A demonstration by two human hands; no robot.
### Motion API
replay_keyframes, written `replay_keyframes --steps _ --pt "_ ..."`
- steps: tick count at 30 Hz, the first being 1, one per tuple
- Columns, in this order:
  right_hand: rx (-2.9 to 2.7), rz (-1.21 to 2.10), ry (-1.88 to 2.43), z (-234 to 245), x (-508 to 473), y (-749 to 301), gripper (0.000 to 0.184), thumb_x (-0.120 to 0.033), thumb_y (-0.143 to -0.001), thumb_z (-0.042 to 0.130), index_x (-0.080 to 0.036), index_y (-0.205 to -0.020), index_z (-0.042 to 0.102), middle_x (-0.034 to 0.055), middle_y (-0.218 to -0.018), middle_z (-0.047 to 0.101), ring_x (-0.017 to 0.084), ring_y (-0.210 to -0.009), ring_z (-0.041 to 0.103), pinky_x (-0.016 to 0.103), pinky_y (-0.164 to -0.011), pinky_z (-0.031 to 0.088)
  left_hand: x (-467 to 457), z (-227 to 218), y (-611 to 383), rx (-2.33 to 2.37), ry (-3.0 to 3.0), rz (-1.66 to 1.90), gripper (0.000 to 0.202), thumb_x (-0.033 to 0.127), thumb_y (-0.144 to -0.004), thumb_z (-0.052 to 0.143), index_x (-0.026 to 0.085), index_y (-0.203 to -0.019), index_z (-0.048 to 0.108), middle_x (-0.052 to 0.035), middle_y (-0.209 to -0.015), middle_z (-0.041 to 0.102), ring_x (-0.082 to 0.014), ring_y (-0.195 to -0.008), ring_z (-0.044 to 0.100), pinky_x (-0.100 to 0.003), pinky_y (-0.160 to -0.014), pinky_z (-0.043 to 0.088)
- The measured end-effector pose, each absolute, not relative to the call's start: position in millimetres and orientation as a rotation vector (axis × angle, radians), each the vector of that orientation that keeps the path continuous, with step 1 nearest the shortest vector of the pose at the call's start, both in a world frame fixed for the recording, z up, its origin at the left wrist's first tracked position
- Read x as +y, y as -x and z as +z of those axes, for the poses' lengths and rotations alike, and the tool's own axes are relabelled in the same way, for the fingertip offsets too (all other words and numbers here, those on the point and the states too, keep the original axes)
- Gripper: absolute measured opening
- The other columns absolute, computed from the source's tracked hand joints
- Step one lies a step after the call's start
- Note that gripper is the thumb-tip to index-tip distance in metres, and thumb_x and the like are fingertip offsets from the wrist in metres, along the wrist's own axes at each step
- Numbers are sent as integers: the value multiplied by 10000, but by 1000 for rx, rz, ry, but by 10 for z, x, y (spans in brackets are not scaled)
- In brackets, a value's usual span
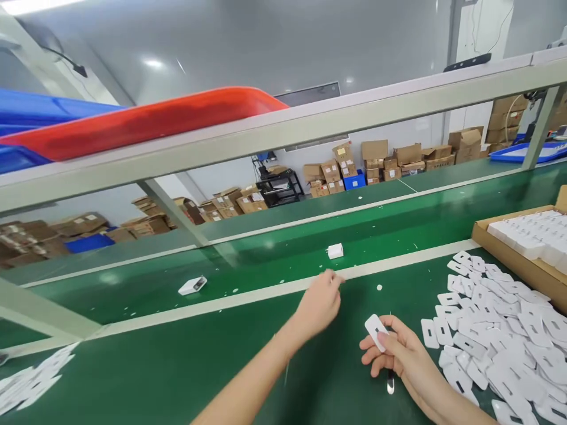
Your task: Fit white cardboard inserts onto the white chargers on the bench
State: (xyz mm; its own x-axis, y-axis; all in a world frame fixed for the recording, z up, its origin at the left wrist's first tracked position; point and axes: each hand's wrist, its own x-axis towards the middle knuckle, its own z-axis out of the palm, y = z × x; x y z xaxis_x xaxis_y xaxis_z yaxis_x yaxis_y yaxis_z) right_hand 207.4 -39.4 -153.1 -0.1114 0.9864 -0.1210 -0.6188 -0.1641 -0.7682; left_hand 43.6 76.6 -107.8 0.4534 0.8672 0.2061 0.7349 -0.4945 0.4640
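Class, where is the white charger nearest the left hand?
In the head view, the white charger lies slightly right of centre on the green belt, just beyond the left hand.

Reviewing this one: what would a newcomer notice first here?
The bright red plastic tray on the pale shelf at upper left stands out first. Next comes the heap of flat white slotted plates at lower right, beside the right hand, whose grip holds a similar plate.

Lamp (35, 5): was overexposed at upper left.
Grey wall (266, 47): reflected spot glare.
Left hand (319, 300): showed motion blur.
Green bench (155, 366): carried a soft, dark shadow.
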Motion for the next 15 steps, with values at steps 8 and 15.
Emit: replay_keyframes --steps 8,15 --pt "-527 1598 712 -1620 -245 -2197 573 -523 -658 787 -158 -1079 651 54 -732 653 133 -522 568 244 -435 437 2143 -1014 -922 1578 -2467 447 347 330 -897 592 153 -1192 549 -93 -1194 583 -234 -1004 613 -429 -837 539" --pt "-438 1628 743 -1697 -174 -2155 588 -553 -613 804 -127 -1009 722 91 -770 676 140 -566 581 271 -504 490 2350 -1077 -1027 1477 -2470 498 293 322 -895 593 154 -1135 576 -86 -1144 603 -225 -980 613 -434 -834 534"
